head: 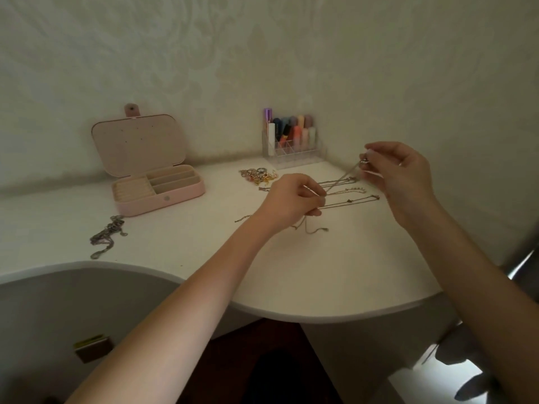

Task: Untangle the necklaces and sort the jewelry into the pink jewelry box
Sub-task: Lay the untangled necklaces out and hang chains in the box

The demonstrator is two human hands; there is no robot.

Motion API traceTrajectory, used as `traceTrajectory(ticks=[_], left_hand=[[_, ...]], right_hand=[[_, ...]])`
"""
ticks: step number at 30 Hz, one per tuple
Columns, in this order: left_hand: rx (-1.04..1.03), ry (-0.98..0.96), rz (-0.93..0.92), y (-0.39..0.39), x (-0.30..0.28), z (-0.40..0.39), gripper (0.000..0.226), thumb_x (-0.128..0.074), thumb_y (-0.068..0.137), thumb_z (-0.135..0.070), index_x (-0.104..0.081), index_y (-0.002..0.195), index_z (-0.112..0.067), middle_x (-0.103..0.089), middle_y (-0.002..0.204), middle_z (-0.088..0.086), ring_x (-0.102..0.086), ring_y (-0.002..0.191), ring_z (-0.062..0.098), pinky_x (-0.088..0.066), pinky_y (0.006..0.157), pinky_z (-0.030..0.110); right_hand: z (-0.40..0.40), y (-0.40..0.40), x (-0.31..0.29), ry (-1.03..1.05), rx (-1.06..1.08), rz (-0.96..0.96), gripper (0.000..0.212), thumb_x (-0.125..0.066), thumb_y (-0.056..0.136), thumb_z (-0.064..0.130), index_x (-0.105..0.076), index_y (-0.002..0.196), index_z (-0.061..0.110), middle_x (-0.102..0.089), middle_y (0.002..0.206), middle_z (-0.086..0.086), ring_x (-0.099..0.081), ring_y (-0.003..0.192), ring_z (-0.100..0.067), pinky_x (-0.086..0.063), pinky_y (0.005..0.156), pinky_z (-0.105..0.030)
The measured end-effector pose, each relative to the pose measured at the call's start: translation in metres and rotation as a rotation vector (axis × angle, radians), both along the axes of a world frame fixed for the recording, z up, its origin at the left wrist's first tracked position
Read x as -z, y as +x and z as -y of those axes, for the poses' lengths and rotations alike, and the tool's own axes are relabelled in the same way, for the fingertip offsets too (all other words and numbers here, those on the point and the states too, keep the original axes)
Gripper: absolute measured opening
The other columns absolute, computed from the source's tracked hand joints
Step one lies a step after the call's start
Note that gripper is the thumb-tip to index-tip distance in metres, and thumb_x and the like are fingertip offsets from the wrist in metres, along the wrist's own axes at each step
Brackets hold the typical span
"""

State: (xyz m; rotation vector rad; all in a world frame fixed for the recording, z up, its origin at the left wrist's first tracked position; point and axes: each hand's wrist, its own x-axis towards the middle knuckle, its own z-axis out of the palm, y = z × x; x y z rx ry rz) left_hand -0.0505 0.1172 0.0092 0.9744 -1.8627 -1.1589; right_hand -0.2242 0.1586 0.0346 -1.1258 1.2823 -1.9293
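The pink jewelry box (163,199) stands open at the back left of the white table, lid up, compartments showing. My left hand (291,199) grips one end of a thin silver chain (339,177), with loose ends dangling below the fist. My right hand (399,173) pinches the chain's other end with its small pendant, lifted above the table. The chain runs taut between both hands. Other thin necklaces (350,199) lie stretched on the table beneath it. A pile of rings and gold pieces (258,175) lies behind my left hand.
A tangle of silver chains (108,234) lies at the left near the table's curved front edge (262,310). A clear organizer with colored tubes (291,141) stands against the wall. A short chain piece (243,218) lies beside my left wrist.
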Motion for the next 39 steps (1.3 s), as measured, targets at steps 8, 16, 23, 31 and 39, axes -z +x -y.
traceTrajectory(ticks=[8,16,23,31,39], left_hand=[[0.022,0.046,0.035,0.016,-0.007,-0.005,0.013,-0.068,0.082,0.002,-0.067,0.094,0.006,-0.069,0.08,0.019,-0.063,0.054,0.012,-0.058,0.062,0.025],[-0.076,-0.113,0.256,0.046,0.007,0.0,0.008,-0.067,0.083,-0.003,-0.07,0.085,-0.01,-0.071,0.078,0.005,-0.065,0.061,0.006,-0.056,0.061,0.025],[-0.155,-0.488,0.601,0.046,0.021,-0.01,0.025,-0.055,0.087,-0.012,-0.073,0.095,-0.029,-0.067,0.099,-0.01,-0.056,0.092,0.01,-0.048,0.081,0.029],[-0.178,-0.587,0.538,0.042,0.03,-0.001,0.038,-0.046,0.088,0.003,-0.066,0.113,-0.017,-0.06,0.124,0.003,-0.046,0.121,0.021,-0.038,0.1,0.034],[-0.042,-0.416,0.961,0.022,0.038,0.04,0.071,-0.017,0.097,-0.057,0.003,0.151,-0.016,0.006,0.16,0.0,0.008,0.146,0.012,0.007,0.118,0.039]], right_hand=[[0.009,0.0,0.006,-0.047,0.242,0.133,0.01,-0.06,0.088,-0.001,-0.064,0.087,0.008,-0.063,0.077,-0.006,-0.063,0.059,-0.009,-0.055,0.06,-0.022],[0.024,-0.039,0.041,0.326,0.388,-0.198,0.009,-0.065,0.081,0.004,-0.068,0.089,0.005,-0.066,0.072,-0.009,-0.059,0.046,-0.008,-0.056,0.067,-0.034],[0.022,-0.036,0.067,0.43,0.505,-0.886,0.013,-0.057,0.085,0.006,-0.07,0.087,0.002,-0.069,0.088,-0.017,-0.062,0.087,-0.034,-0.044,0.074,-0.033],[0.031,-0.031,0.065,0.316,0.491,-1.085,0.041,-0.044,0.082,-0.012,-0.06,0.119,-0.002,-0.055,0.125,-0.026,-0.049,0.118,-0.039,-0.036,0.1,-0.036],[0.075,-0.037,0.066,0.638,0.017,-1.499,0.063,-0.022,0.098,0.054,-0.009,0.153,0.025,-0.004,0.161,0.002,0.0,0.148,-0.017,-0.002,0.119,-0.043]])
